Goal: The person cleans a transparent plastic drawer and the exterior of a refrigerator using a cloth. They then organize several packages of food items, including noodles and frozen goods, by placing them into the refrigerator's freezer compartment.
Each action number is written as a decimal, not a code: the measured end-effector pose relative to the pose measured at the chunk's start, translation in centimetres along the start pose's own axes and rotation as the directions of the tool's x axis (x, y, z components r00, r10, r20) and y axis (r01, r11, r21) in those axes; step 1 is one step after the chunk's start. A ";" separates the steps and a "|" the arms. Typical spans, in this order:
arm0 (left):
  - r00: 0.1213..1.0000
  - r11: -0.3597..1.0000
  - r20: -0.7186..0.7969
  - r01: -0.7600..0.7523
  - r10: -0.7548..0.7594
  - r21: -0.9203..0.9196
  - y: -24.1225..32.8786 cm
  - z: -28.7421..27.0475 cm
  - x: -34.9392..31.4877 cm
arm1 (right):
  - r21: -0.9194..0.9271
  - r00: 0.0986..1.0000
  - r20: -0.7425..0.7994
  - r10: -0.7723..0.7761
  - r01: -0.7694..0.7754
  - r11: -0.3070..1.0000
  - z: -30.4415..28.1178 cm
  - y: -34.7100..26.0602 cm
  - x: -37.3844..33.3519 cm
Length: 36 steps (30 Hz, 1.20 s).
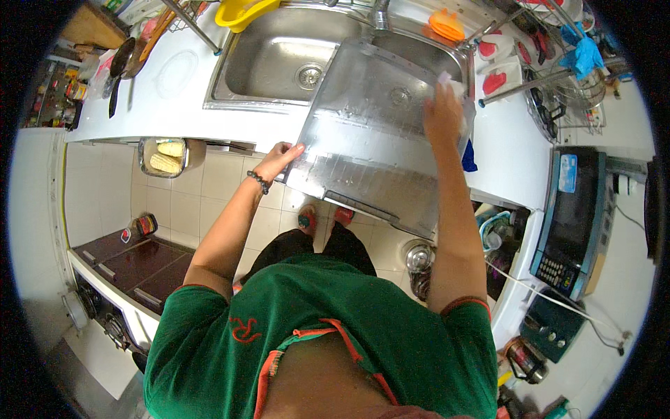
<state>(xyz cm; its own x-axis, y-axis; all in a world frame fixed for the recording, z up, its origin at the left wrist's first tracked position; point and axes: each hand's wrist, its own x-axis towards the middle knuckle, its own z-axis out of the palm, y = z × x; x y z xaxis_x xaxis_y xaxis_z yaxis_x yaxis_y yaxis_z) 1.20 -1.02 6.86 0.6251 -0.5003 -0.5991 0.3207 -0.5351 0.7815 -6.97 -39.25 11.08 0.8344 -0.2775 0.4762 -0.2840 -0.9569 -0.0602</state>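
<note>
A large clear, greyish panel [370, 133] with water drops on it leans over the front edge of the sink, tilted toward me. My left hand [278, 160] grips its left edge, thumb on top, a dark beaded bracelet at the wrist. Near the panel's far right corner, my right hand [444, 115] is closed on a pale, whitish cloth [453, 85] that lies against the surface; the hand is slightly blurred. A long dark strip [356, 202] runs along the panel's near edge. Behind it, the right sink basin shows partly through the panel.
The steel double sink [269, 56] has a faucet [380, 15] at the back. A yellow basin [244, 12] and an orange item [447, 26] stand behind it. A pan [124, 59] lies left; a microwave [571, 216] stands right. Below the counter hangs a container of corn [166, 159].
</note>
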 end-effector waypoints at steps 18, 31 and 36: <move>0.987 0.949 0.153 0.091 -0.046 -0.302 -3.1 2.3 1.7 | 0.560 0.783 0.212 0.584 -0.588 0.584 -8.4 3.1 -20.5; 0.892 0.886 0.110 -0.408 0.438 -0.221 15.4 -1.1 -10.6 | 0.791 0.527 0.510 0.679 -0.598 -0.130 -12.5 0.2 -18.2; 0.642 0.563 0.145 -0.742 0.753 0.364 24.3 -3.8 -18.2 | 0.802 0.544 0.563 0.623 -0.540 -0.253 -11.6 -2.3 -14.8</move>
<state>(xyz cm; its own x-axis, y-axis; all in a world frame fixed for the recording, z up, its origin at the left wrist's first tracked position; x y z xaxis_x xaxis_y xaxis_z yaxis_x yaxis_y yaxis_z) 0.36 -2.33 37.46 0.5395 -0.8229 0.1780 -0.5421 -0.1778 0.8213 -24.15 -31.92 14.39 0.5427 -0.7947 -0.2721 0.0002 0.3241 -0.9460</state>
